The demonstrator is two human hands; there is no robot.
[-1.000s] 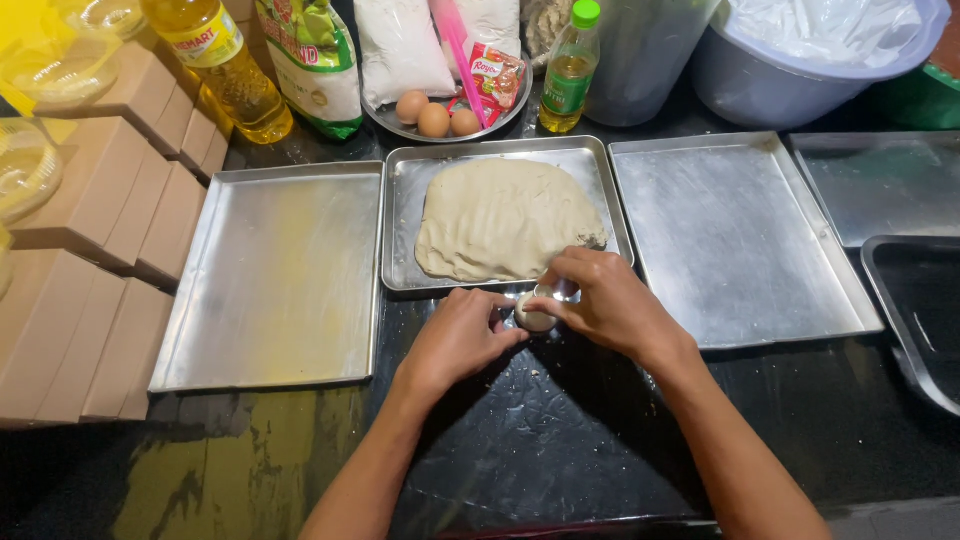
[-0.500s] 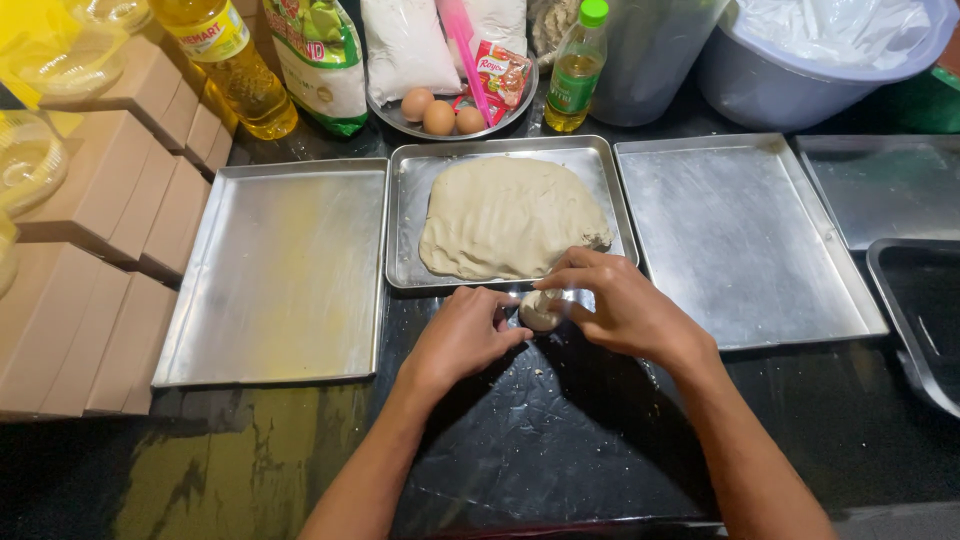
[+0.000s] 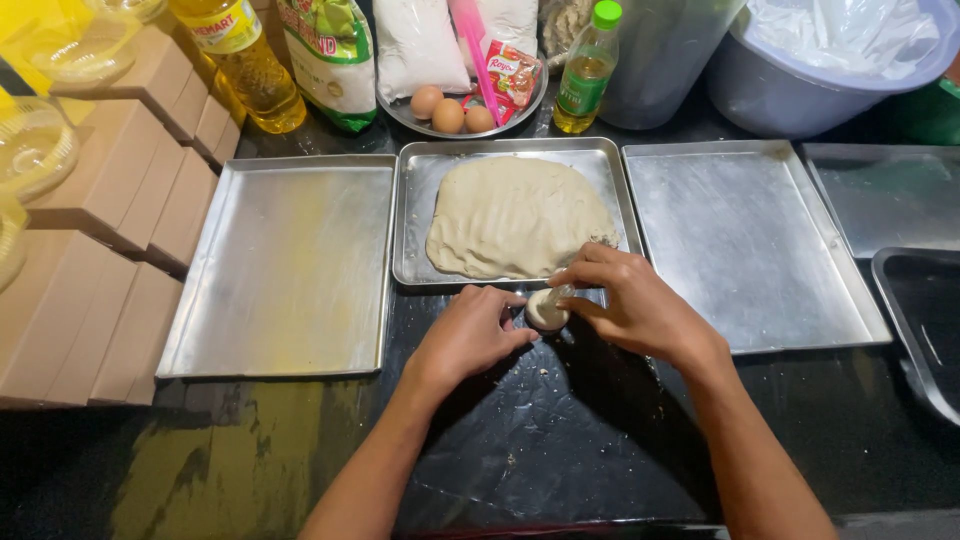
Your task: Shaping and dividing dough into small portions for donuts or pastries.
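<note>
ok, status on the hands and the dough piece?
Left hand and right hand both pinching a small dough piece over the black counter. Dough slab in the middle tray. Nothing in the way.

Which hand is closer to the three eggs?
The right hand, though not by much. It sits at the near edge of the dough tray, below and right of the eggs. The left hand lies lower, on the dark table.

Matt, soft dough (image 3: pixel 515 215) lies in a brushed metal tray (image 3: pixel 415 215) on a glossy black worktop (image 3: pixel 560 440).
</note>
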